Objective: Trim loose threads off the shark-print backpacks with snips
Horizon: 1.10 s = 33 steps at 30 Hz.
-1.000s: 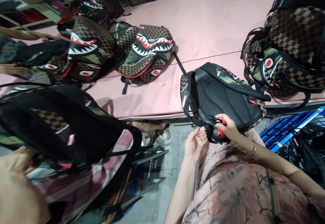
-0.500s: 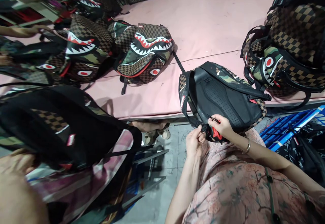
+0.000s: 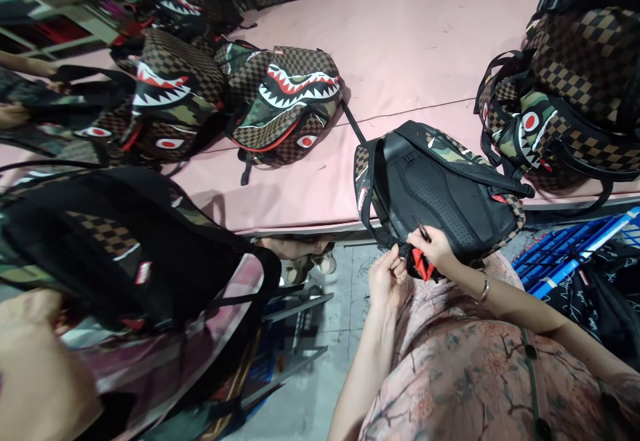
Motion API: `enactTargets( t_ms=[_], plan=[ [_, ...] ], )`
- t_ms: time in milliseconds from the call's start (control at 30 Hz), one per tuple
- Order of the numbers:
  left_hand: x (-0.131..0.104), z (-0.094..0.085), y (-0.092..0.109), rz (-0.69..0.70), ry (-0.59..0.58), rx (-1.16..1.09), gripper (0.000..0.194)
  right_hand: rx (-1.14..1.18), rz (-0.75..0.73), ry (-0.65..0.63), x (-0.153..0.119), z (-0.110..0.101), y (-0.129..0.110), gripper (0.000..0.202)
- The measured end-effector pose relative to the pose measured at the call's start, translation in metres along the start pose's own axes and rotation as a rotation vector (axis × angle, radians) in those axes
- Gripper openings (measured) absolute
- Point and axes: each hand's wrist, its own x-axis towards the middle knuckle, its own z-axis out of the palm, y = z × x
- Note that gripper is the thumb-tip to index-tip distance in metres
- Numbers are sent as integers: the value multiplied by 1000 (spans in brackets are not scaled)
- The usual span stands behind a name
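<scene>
A backpack [image 3: 425, 188] with a black padded back panel and checkered sides lies at the front edge of the pink table, its back panel up. At its lower left corner my left hand [image 3: 387, 273] pinches the end of a black strap. My right hand [image 3: 434, 249] is closed on a small dark tool with red handles [image 3: 423, 266], probably snips, its dark tip pointing up over the back panel. Both hands are close together. The strap end between them is too small to make out clearly.
Shark-mouth backpacks [image 3: 297, 104] lie on the pink table [image 3: 400, 34] to the left, and more are piled at the right [image 3: 585, 94]. Another person's arm [image 3: 40, 368] and a black backpack [image 3: 115, 241] are at near left. A blue rack [image 3: 575, 248] stands at right.
My right hand has turned slightly, so the red handles show more and the dark tip points up. My left hand has barely moved. At far left, another person's hand has shifted along a strap.
</scene>
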Motion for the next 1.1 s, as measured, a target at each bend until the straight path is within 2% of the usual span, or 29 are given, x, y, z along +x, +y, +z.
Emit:
enactTargets(
  t_ms=[100, 233, 300, 400, 733, 900, 1100],
  plan=[
    [1, -2, 3, -42, -18, -43, 44, -47, -28, 31, -4, -17, 3, 19],
    [2, -5, 5, -104, -27, -110, 40, -385, -300, 13, -17, -39, 1, 20],
    [3, -6, 5, -125, -22, -135, 38, -536, -428, -21, -23, -42, 1, 19],
    [4, -6, 5, -144, -25, -151, 38, -643, -523, -43, -26, -38, 2, 20],
    [-1, -2, 0, -74, -36, -110, 39, -789, -562, -45, -25, -35, 0, 27],
    [-5, 2, -1, 12, -20, -60, 44, -871, -564, -51, -28, -36, 2, 29],
    [-11, 7, -1, 101, 3, -24, 44, -847, -599, -43, -28, -35, 6, 28]
  ],
)
